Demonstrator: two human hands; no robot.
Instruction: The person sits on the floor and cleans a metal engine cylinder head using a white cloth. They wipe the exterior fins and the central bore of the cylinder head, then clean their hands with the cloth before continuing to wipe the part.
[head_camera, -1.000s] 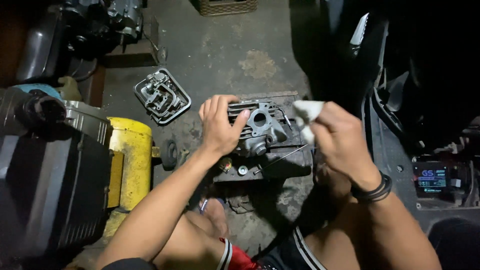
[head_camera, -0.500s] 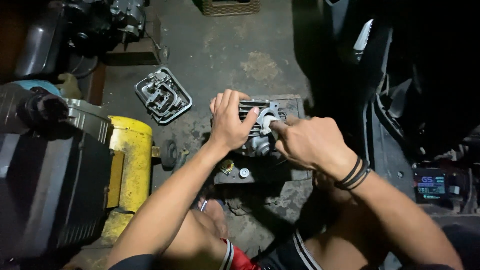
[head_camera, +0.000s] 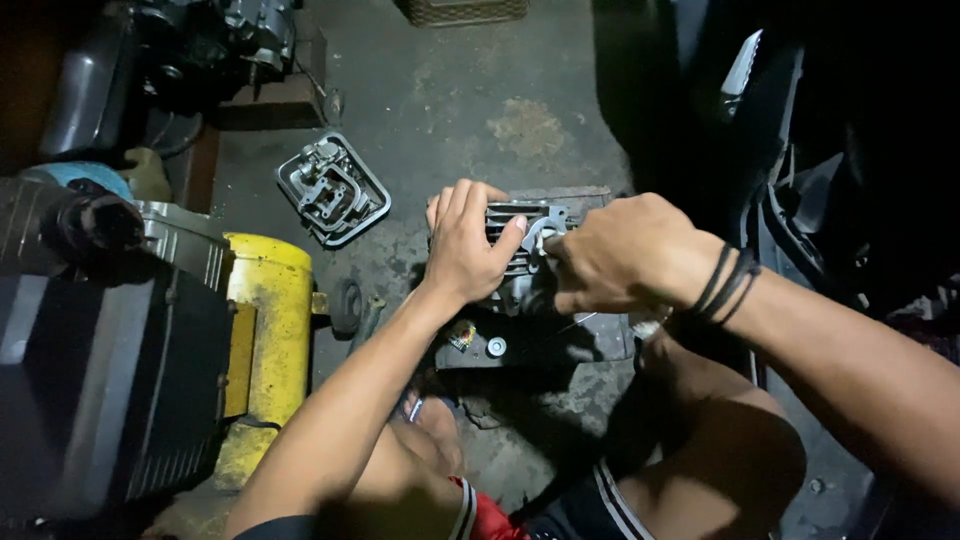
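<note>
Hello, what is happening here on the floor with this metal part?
A person crouches on a concrete floor over a finned grey engine part. The left hand grips its finned side, while the right hand presses a pale cloth onto its top. The part sits on a dark flat slab. A grey metal cover lies apart at the upper left, and a yellow machine stands at the left.

Both forearms are left bare, no sleeves being worn. Several thin black bands (head_camera: 725, 285) are looped around the wrist of the right hand (head_camera: 625, 250); nothing is worn on the left hand (head_camera: 465, 245). Dark shorts (head_camera: 575, 510) trimmed with white stripes and red are seen at the lower edge.
</note>
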